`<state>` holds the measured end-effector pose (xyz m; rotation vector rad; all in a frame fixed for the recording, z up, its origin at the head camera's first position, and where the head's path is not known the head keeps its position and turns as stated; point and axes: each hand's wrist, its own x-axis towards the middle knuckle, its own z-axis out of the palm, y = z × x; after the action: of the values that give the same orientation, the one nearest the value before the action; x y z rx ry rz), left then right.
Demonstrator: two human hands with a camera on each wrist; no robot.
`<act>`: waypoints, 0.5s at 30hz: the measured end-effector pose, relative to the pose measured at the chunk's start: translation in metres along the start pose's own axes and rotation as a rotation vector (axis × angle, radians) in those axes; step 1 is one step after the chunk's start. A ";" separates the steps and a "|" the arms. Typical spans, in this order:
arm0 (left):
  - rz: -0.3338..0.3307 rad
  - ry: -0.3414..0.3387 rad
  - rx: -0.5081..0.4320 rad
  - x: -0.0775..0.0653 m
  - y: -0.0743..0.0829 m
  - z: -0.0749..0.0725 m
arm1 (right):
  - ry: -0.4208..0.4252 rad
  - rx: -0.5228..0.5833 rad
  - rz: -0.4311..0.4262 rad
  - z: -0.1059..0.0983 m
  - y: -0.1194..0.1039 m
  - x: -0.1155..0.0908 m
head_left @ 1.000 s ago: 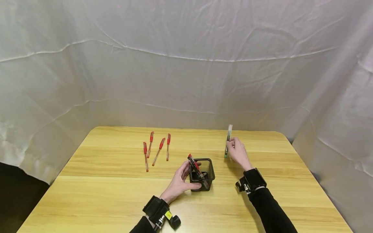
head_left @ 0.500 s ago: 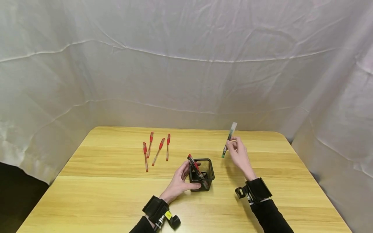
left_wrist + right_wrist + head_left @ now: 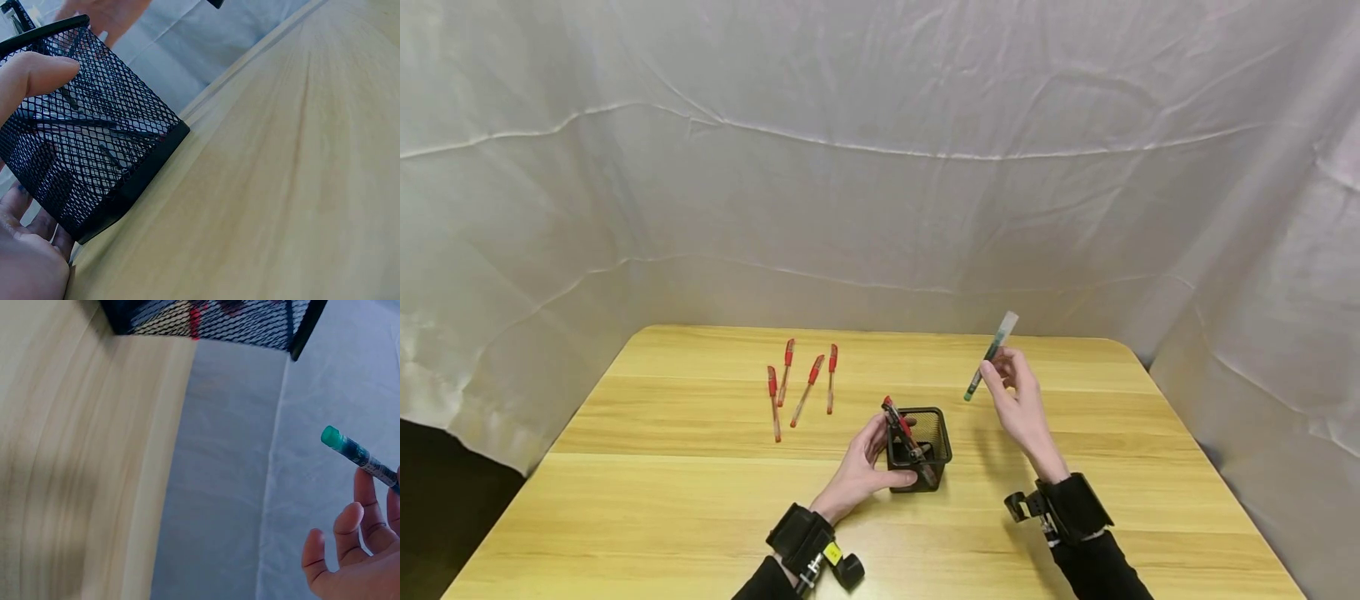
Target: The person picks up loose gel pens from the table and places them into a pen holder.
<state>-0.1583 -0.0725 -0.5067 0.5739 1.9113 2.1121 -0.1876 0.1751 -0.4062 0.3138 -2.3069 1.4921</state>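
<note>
My left hand (image 3: 861, 475) grips a black wire-mesh pen holder (image 3: 936, 433) from its left side, thumb on the near wall and fingers around the far side. Pens lean inside it, one with a red cap (image 3: 895, 410) sticking out over the left rim. Up to the right, my right hand (image 3: 1018, 400) pinches a green-ended pen (image 3: 994, 350) with a clear cap, held tilted above the table. The right wrist view shows the pen's green tip (image 3: 332, 437) pointing toward the holder, the other fingers loosely bent. In the left wrist view the holder's base (image 3: 134, 194) stands on the table.
Several red-capped pens (image 3: 812, 379) lie on the wooden table (image 3: 662, 500), left of and beyond the holder. Pale fabric (image 3: 880, 208) hangs behind the table and along its sides.
My right hand has lifted the green-ended pen off the table and drawn it slightly nearer, tilting its clear end to the right. The left hand and holder stay put.
</note>
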 end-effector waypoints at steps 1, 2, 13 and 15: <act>0.001 -0.001 0.000 0.000 0.000 0.000 | 0.004 0.013 -0.016 0.001 -0.002 -0.001; -0.003 0.001 -0.001 0.000 0.000 0.000 | 0.009 0.026 -0.031 0.001 -0.004 -0.002; 0.012 0.007 0.002 0.001 -0.001 0.001 | 0.045 0.116 -0.247 0.007 -0.026 -0.012; 0.017 0.005 0.003 0.001 -0.001 0.001 | 0.054 0.105 -0.280 0.009 -0.029 -0.012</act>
<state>-0.1592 -0.0712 -0.5078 0.5886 1.9198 2.1230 -0.1670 0.1552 -0.3909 0.5912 -2.0477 1.4614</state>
